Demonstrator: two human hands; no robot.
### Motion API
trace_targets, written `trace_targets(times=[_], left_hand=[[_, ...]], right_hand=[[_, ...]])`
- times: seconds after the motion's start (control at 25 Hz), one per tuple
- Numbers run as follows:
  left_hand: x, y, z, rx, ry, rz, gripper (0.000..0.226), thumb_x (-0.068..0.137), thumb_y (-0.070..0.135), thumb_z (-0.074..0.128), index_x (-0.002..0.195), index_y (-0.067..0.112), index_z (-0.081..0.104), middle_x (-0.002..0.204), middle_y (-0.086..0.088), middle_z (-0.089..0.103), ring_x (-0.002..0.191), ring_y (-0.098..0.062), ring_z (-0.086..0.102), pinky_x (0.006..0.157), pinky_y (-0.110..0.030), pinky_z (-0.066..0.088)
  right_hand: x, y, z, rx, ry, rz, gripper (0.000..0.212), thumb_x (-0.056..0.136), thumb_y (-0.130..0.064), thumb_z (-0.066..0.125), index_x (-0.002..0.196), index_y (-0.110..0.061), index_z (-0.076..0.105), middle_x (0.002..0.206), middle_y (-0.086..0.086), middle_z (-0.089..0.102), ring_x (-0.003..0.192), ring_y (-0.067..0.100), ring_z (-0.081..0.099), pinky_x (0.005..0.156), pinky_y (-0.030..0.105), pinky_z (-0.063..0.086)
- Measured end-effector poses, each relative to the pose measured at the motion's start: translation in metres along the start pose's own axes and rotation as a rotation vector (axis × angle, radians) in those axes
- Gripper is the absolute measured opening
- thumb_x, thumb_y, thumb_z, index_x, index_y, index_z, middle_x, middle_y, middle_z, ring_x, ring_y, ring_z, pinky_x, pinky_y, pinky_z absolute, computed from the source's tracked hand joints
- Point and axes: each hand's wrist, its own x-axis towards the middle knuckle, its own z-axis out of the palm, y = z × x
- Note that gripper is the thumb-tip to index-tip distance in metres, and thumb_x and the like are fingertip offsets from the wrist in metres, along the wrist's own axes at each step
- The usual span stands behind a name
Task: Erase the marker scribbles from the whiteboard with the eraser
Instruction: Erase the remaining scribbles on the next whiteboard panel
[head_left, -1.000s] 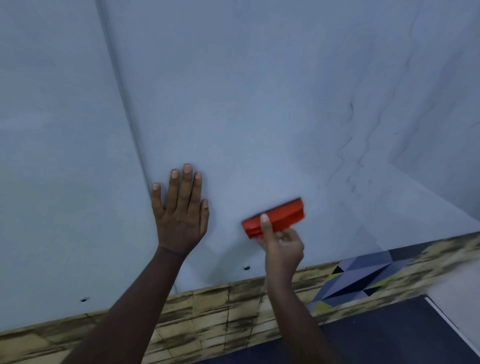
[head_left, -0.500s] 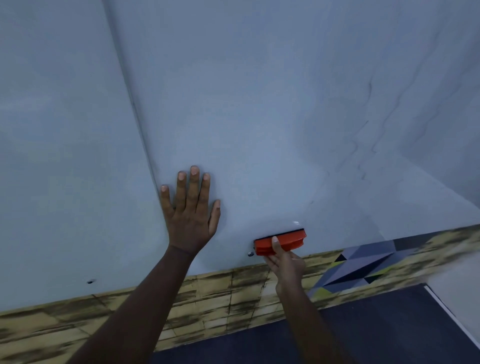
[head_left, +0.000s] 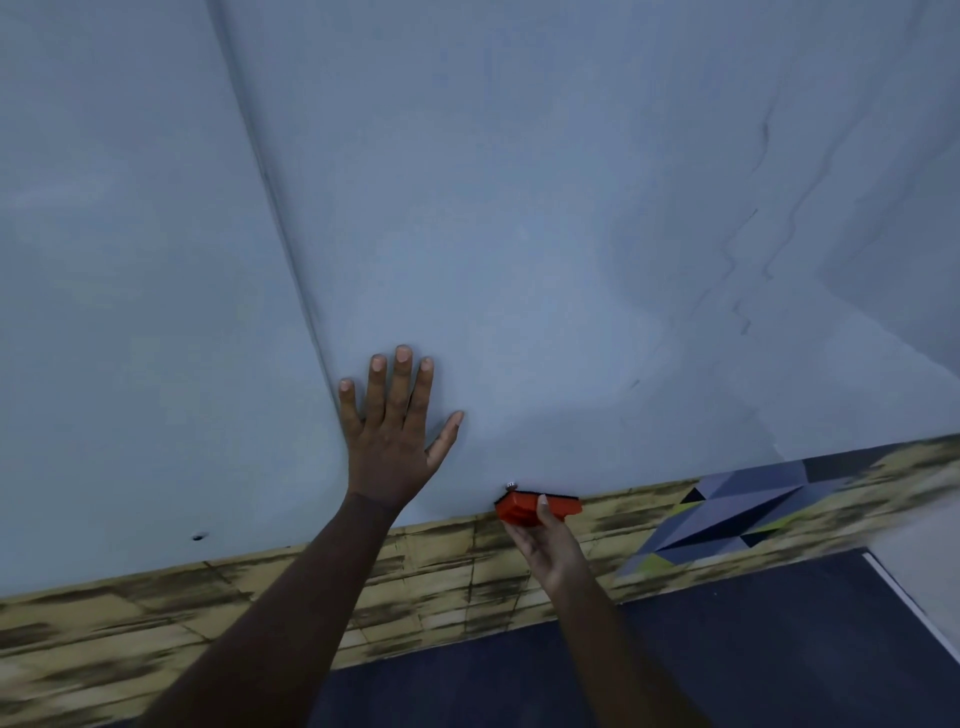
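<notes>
The whiteboard fills most of the view, a pale panel on the wall above a yellowish brick-patterned strip. The remaining marker scribbles, thin dark wavy lines, lie up and to the right of both hands, nearer the right hand, so the next stroke likely has to climb rightward. The left hand lies flat on the board, fingers straight, thumb splayed, bracing just right of a panel seam. The right hand grips the red eraser from below at the board's bottom edge, long axis roughly horizontal, well clear of the scribbles.
</notes>
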Motion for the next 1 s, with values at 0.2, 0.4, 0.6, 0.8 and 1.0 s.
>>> trace_targets(times=[0.2,0.4,0.6,0.8,1.0], left_hand=[[-0.004,0.000,0.000,0.013,-0.021,0.003,0.096,0.104,0.057,0.058,0.170,0.014,0.004,0.178,-0.007,-0.010,0.164,-0.027,-0.009,0.131,-0.054,-0.007],[-0.013,-0.006,-0.001,0.015,-0.043,0.033,0.094,0.104,0.055,0.059,0.170,0.014,0.007,0.178,-0.007,-0.008,0.165,-0.027,-0.008,0.132,-0.053,-0.006],[-0.018,-0.016,-0.008,0.028,-0.070,0.094,0.090,0.105,0.054,0.060,0.170,0.013,0.013,0.178,-0.008,-0.004,0.165,-0.027,-0.004,0.133,-0.050,-0.001],[-0.016,0.001,-0.020,-0.004,-0.066,0.017,0.080,0.102,0.042,0.067,0.166,0.008,0.030,0.175,-0.013,0.013,0.165,-0.030,0.006,0.132,-0.054,0.012],[0.004,0.042,-0.031,-0.083,-0.038,-0.017,0.066,0.099,0.022,0.070,0.158,0.008,0.044,0.154,-0.011,0.039,0.145,-0.028,0.032,0.119,-0.050,0.029]], right_hand=[[-0.007,0.040,0.018,-0.055,-0.005,0.045,0.074,0.081,-0.027,0.080,0.138,0.010,0.052,0.127,0.027,0.065,0.081,0.026,0.076,0.052,0.029,0.059],[-0.019,0.095,0.048,-0.110,0.001,0.109,0.058,0.084,-0.015,0.082,0.128,0.011,0.056,0.118,0.029,0.070,0.110,0.040,0.071,0.076,0.042,0.066],[-0.019,0.035,0.023,-0.259,0.228,-0.174,0.031,0.083,-0.015,0.085,0.102,0.002,0.068,0.112,0.024,0.073,0.101,0.036,0.073,0.063,0.032,0.064],[-0.032,-0.044,0.012,-0.366,0.293,-0.563,0.023,0.080,-0.038,0.086,0.087,-0.019,0.075,0.101,0.015,0.078,0.094,0.030,0.076,0.084,0.046,0.063],[-0.078,-0.012,0.069,-0.891,0.320,-1.183,0.050,0.083,-0.042,0.084,0.122,-0.014,0.072,0.098,-0.005,0.064,0.088,0.015,0.062,0.072,0.034,0.056]])
